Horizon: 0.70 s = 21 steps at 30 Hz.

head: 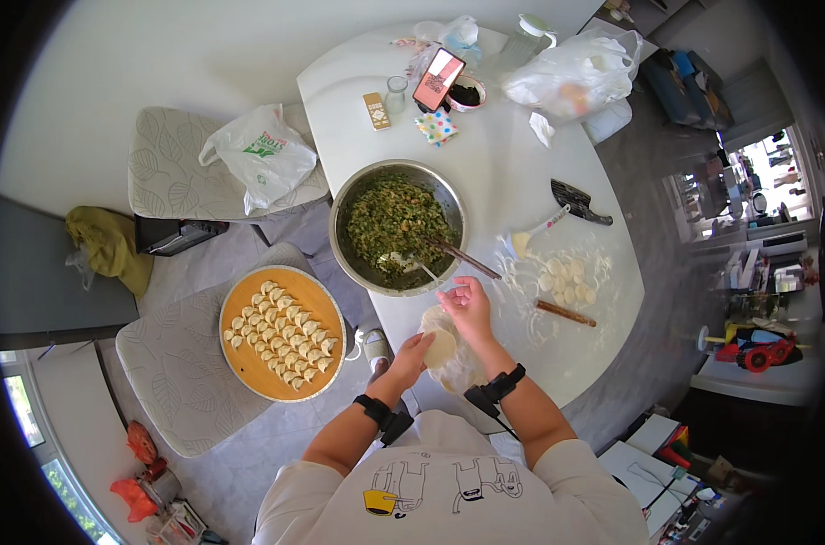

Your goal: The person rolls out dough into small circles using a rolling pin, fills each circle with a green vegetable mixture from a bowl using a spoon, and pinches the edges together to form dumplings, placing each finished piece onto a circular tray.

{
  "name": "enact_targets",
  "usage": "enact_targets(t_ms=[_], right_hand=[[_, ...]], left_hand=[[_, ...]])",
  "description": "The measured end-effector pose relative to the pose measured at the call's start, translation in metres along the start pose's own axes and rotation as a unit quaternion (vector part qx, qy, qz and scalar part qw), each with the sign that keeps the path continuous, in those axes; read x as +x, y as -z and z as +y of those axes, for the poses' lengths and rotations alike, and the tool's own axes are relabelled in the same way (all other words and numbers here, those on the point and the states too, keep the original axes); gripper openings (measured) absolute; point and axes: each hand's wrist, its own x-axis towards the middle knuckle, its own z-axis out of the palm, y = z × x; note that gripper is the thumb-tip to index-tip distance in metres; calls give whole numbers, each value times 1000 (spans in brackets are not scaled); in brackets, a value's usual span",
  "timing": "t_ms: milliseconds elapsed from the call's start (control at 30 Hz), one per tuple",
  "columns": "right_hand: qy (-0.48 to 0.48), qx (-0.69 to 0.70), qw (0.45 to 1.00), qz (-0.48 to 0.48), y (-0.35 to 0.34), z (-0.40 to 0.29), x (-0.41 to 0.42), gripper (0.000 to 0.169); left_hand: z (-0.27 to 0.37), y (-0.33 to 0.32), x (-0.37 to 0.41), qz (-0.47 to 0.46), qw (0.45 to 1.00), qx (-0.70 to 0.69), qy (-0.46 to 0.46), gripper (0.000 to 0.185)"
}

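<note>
My left hand point(410, 357) holds a round dumpling wrapper point(440, 349) by its edge, over more flattened wrappers point(437, 318) at the table's near edge. Just right of it, my right hand point(468, 304) is raised with its fingers apart, close to the handle of a metal spoon point(423, 269). That spoon and brown chopsticks point(463, 257) rest in a steel bowl point(398, 225) of chopped green filling. Rows of folded dumplings point(283, 335) lie on a round orange tray point(252, 383) at the left. Small dough pieces point(568, 281) lie on the floured table beside a rolling pin point(566, 313).
A black cleaver point(580, 202) and a scraper-like tool with a pale blade point(519, 243) lie at the right. Farther back are a propped phone point(439, 80), a glass point(396, 95), a jug point(527, 39) and a plastic bag point(576, 75). Padded chairs point(174, 368) stand at the left.
</note>
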Motion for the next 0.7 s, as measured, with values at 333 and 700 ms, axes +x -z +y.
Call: enact_targets(t_ms=[333,700], right_hand=[[203,-225,951,-55,-21,-58,26,19],[365,-298,858,-206,-23,-86,78,21]], left_hand=[[29,-7,-19,-35,999,-13,-9,38],[45,-9,-20,-32,998,-46,-43,41]])
